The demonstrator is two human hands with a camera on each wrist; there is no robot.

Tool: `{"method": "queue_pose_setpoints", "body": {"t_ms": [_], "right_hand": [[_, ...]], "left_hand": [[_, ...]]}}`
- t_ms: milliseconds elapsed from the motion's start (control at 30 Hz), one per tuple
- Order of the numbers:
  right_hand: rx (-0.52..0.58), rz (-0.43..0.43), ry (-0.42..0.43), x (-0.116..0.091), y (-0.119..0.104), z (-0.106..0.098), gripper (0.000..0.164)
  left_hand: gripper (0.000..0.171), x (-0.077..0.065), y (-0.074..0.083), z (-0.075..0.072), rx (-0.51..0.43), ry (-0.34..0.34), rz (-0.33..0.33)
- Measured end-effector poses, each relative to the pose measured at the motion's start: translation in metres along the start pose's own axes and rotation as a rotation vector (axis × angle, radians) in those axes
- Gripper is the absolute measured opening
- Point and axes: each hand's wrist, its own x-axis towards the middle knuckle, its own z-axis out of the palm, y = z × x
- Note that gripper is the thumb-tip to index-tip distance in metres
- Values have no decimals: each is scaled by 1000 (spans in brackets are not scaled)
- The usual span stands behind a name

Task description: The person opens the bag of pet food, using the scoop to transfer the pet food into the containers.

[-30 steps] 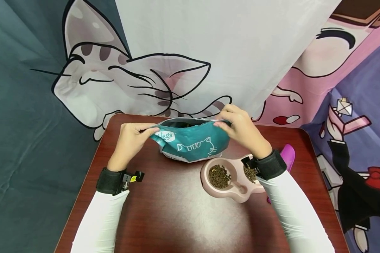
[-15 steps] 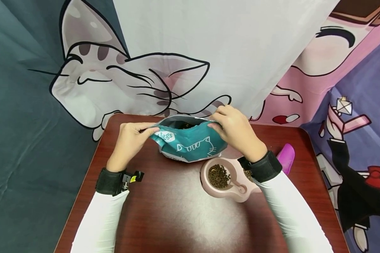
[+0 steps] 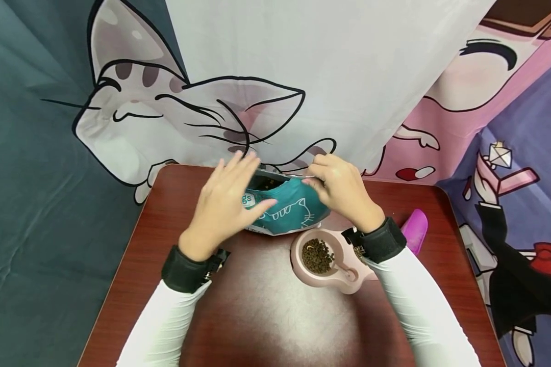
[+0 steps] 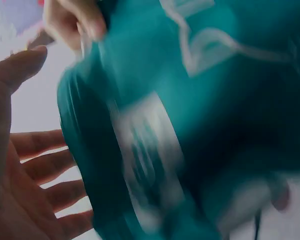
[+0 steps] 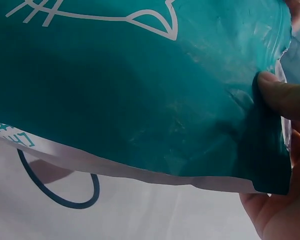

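Observation:
A teal cat food bag with a white cat outline stands at the table's back edge, its mouth gaping and dark kibble showing inside. My right hand pinches the top right corner of the bag, thumb on the front face as the right wrist view shows. My left hand is spread beside the bag's left end, fingers straight and thumb out, overlapping part of the label. In the left wrist view the fingers lie alongside the blurred bag; whether they touch it I cannot tell.
A pale pink double bowl with brown kibble in it sits right of centre, partly under my right wrist. A purple object lies to its right. The brown table meets a cartoon-printed cloth behind.
My left hand has let go of the bag's top left corner, straightened its fingers and moved right. My right hand has shifted slightly left along the rim, still pinching the bag.

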Motion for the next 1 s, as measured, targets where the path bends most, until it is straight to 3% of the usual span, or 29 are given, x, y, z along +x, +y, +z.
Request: {"method": "queue_pose_setpoints", "body": {"t_ms": [100,233,500,800,1000], "right_hand": [[9,-4,-4,0,1,0,16],[4,-12,-17,0,2,1,16],[14,-20,-15,-2,4,0,14],[-50,-13,-50,1,-2,-3,9],[-119,-59,-55,4,-12,-3,11]], "left_hand": [[74,10,15,9,45,-19,111],[52,22,24,21,69,-62,159],[21,31,18,31,-1,-70,146],[15,34,16,35,-23,-25,136],[13,34,15,39,-49,-11,128]]}}
